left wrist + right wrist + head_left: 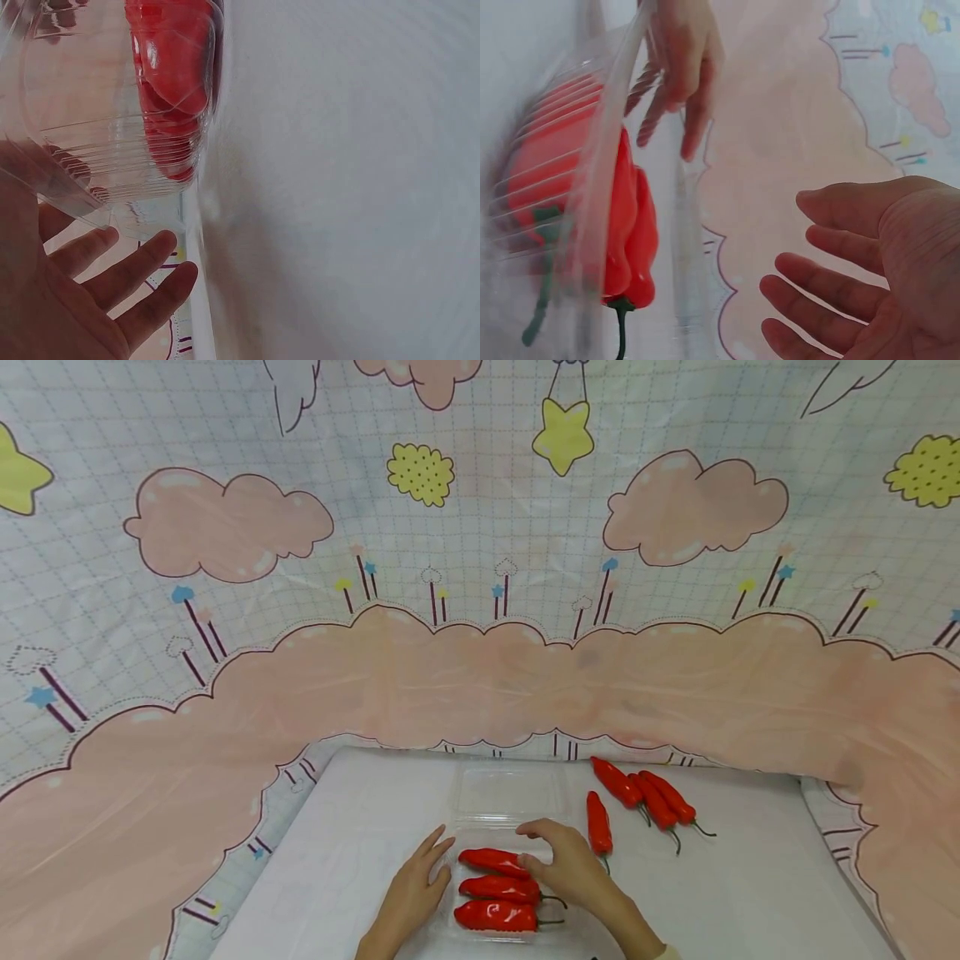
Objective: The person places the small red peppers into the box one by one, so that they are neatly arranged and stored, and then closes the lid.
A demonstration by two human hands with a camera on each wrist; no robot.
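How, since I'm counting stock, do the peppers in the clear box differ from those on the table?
The box peppers number three; the table peppers number four. The box peppers lie crosswise in the head view; the table peppers lie more lengthwise. Both sets are red and glossy.

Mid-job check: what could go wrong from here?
Two green stems of the glossy red peppers point toward the right side of the clear plastic box and might get pinched if its lid closes. The right hand, close to the farthest boxed pepper, could nudge it askew.
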